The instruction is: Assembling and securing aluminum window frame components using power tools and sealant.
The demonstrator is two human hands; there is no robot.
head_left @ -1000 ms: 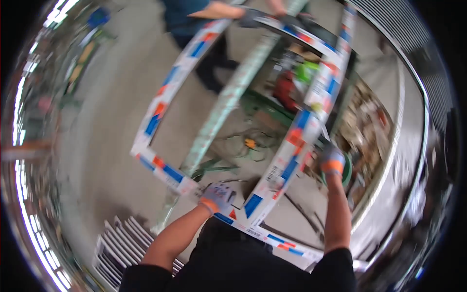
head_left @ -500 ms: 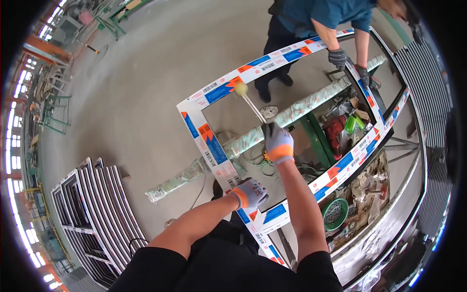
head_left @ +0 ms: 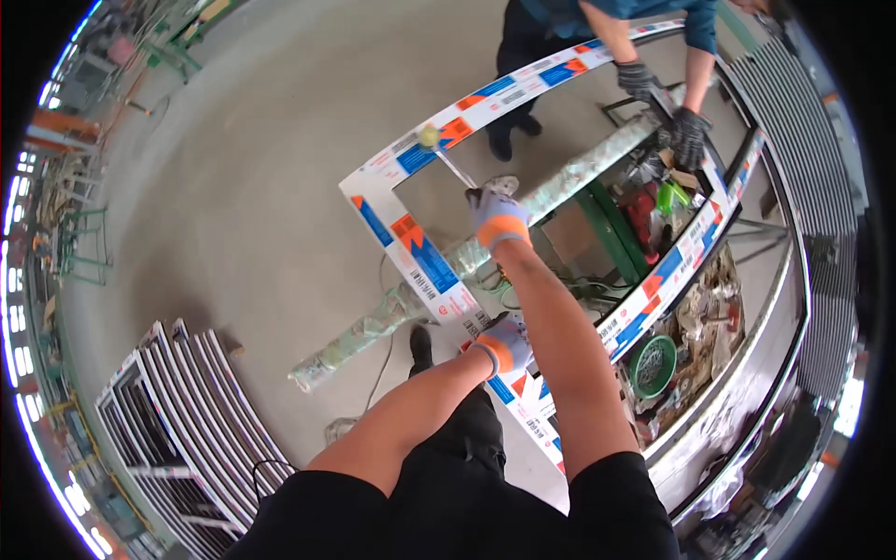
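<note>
My right hand [head_left: 497, 213], in a grey and orange glove, is closed around the handle of a mallet with a pale yellow round head [head_left: 429, 137]. The head overlaps the far rail of a large white frame [head_left: 437, 268] covered in blue and orange film; whether it touches the rail I cannot tell. My left hand [head_left: 507, 343], gloved alike, is closed on the frame's left rail near its near corner. My right forearm partly covers the near rail. Across from me, a co-worker's gloved hands [head_left: 689, 138] are at the frame's crossbar on the right.
Under the frame runs a plastic-wrapped support bar [head_left: 364, 338]. Below right are a green bowl of small metal parts [head_left: 652, 365], a red power tool [head_left: 639, 224] and cables. Several dark-and-white frames [head_left: 191, 425] are stacked at lower left. Ribbed grey sheeting [head_left: 833, 271] lines the right.
My right hand and the mallet have moved left, taking the head toward the frame's far left corner. My left hand still holds the rail. One co-worker's hand has shifted slightly. The view has shifted a little.
</note>
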